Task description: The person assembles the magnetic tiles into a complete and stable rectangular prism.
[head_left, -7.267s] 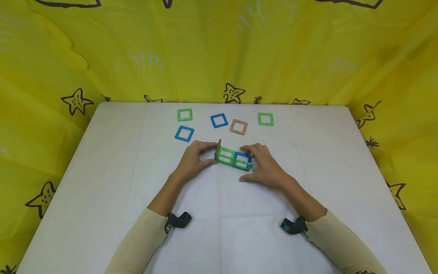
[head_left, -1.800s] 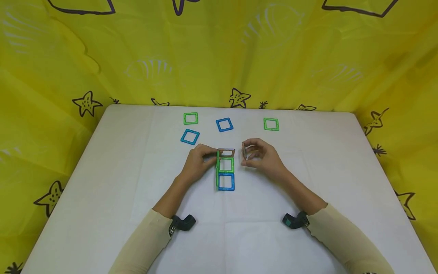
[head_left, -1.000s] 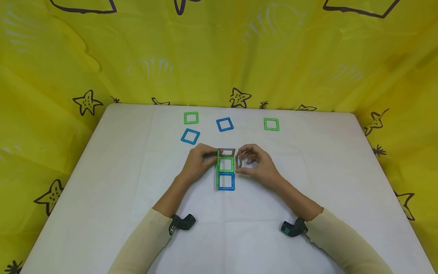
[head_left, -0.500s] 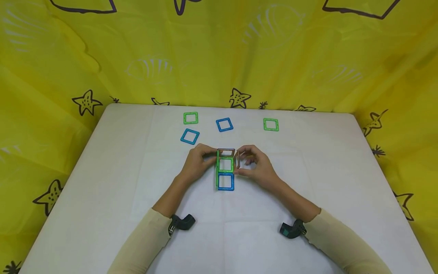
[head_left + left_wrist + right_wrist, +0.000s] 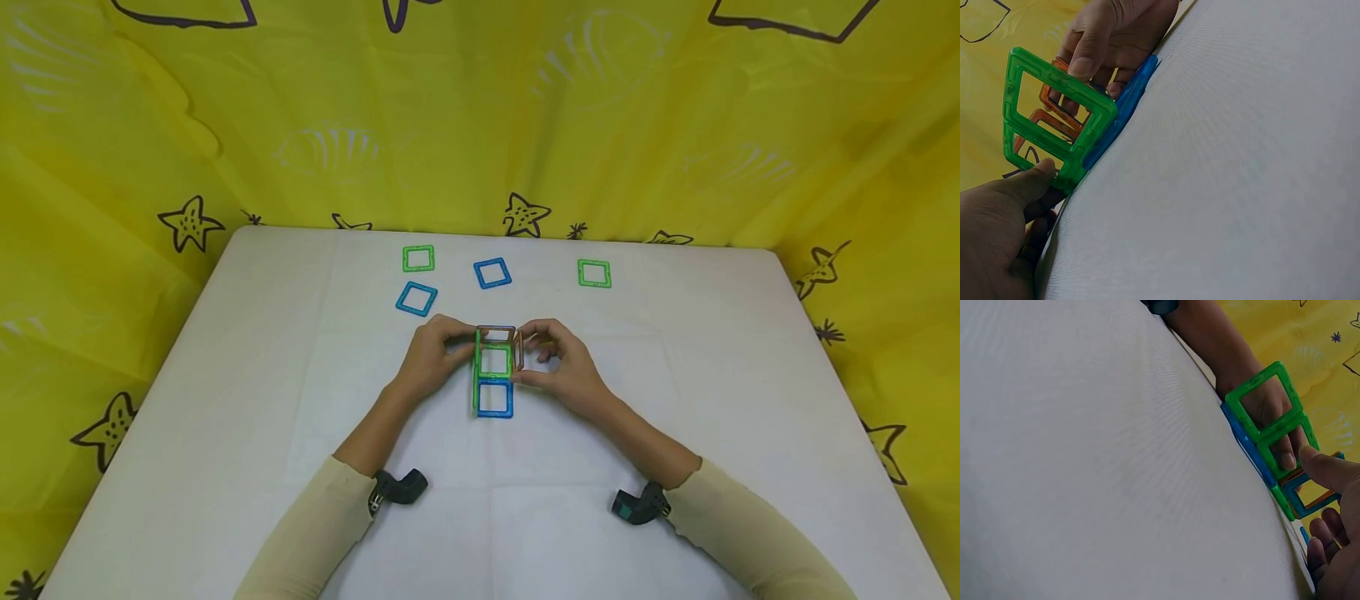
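Table (image 5: 491, 533): tile frame (image 5: 495, 376) on it. Left hand (image 5: 432, 354): pinching its far-left corner. Right hand (image 5: 566, 367): pinching orange square (image 5: 1045, 92) upright at its right edge. Apparent step: joining; next calls for flush edges. Beyond: four loose squares (image 5: 497, 284).

You've got four loose squares beyond the build (image 5: 495, 378): two green squares (image 5: 418, 269) (image 5: 595, 285), two blue squares (image 5: 497, 285) (image 5: 412, 312). At the build, count three more green, one flat (image 5: 510, 361), two upright (image 5: 1254, 381); one flat blue (image 5: 495, 415); two orange squares (image 5: 497, 327) (image 5: 522, 350). Can't tell you whether the blue edge (image 5: 1291, 499) at its right is another. Hands (image 5: 435, 354) (image 5: 566, 371): two, flanking it. Wrist cameras (image 5: 401, 487) (image 5: 637, 504): two, nearer you.
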A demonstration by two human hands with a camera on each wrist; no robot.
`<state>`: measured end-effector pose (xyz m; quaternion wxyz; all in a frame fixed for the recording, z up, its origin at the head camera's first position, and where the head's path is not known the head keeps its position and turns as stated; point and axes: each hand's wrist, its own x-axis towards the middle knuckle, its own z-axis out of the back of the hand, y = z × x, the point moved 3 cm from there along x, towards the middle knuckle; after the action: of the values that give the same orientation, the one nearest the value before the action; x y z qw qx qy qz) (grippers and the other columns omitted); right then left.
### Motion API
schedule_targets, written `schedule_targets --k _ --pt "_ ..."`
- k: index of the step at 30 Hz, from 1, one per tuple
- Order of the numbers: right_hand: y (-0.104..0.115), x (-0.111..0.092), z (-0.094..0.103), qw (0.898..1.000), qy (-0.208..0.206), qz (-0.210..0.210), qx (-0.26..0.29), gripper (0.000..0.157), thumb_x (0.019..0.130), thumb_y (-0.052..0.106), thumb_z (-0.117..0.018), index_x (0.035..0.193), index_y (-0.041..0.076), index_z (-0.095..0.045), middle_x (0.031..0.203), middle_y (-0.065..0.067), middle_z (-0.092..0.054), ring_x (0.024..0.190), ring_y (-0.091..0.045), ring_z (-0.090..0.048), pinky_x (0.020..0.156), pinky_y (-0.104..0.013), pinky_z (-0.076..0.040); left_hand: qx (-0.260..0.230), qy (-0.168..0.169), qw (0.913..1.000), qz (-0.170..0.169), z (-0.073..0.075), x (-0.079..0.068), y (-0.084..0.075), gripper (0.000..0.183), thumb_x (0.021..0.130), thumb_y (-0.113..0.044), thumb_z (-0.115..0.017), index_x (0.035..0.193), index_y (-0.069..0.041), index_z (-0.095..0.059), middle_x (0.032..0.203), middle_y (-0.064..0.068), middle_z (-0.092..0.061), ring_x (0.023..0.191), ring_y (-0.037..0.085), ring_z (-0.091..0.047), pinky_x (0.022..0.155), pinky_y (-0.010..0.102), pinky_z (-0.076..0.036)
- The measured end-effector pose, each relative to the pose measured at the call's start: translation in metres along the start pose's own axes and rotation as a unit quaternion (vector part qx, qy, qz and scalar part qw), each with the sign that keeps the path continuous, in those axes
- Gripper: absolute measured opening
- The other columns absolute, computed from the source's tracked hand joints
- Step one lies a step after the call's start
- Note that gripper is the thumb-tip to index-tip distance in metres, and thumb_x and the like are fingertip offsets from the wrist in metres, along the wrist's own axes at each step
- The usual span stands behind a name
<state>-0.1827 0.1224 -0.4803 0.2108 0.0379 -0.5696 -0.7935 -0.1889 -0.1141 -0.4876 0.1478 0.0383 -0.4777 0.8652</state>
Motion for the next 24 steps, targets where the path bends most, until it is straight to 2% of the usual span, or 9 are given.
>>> schedule_targets --k 15,19,24 --pt "0.0002 0.0001 -0.002 1.0 -0.001 0.0 -0.004 0.064 0.076 0.003 -0.095 0.13 0.005 -0.06 0.111 -0.009 -0.064 0.1 -0.026 -0.056 0.081 -0.025 -0.045 0.004 0.001 1.0 -0.002 0.0002 -0.0007 0.0002 0.021 0.095 -0.006 -0.078 0.116 -0.005 -0.081 0.111 0.007 -0.074 0.109 0.025 -0.063 0.096 0.04 -0.052" --pt "0.0002 -0.0001 -0.0022 1.0 0.002 -0.003 -0.017 0.063 0.076 0.004 -0.095 0.128 0.005 -0.059 0.11 -0.01 -0.064 0.095 -0.027 -0.055 0.078 -0.027 -0.042 0.005 0.001 1.0 -0.004 -0.0001 -0.0006 0.0008 0.022 0.094 -0.005 -0.078 0.116 -0.006 -0.081 0.111 0.007 -0.074 0.109 0.025 -0.063 0.096 0.04 -0.052" --pt "0.0012 -0.0004 -0.0014 0.999 0.006 -0.001 -0.042 0.056 0.076 0.007 -0.096 0.121 0.006 -0.062 0.1 -0.01 -0.063 0.085 -0.026 -0.051 0.071 -0.028 -0.039 0.007 0.001 0.9999 -0.008 0.0006 -0.0005 0.0021 0.023 0.094 -0.006 -0.079 0.117 -0.007 -0.081 0.111 0.006 -0.074 0.11 0.024 -0.063 0.096 0.04 -0.052"
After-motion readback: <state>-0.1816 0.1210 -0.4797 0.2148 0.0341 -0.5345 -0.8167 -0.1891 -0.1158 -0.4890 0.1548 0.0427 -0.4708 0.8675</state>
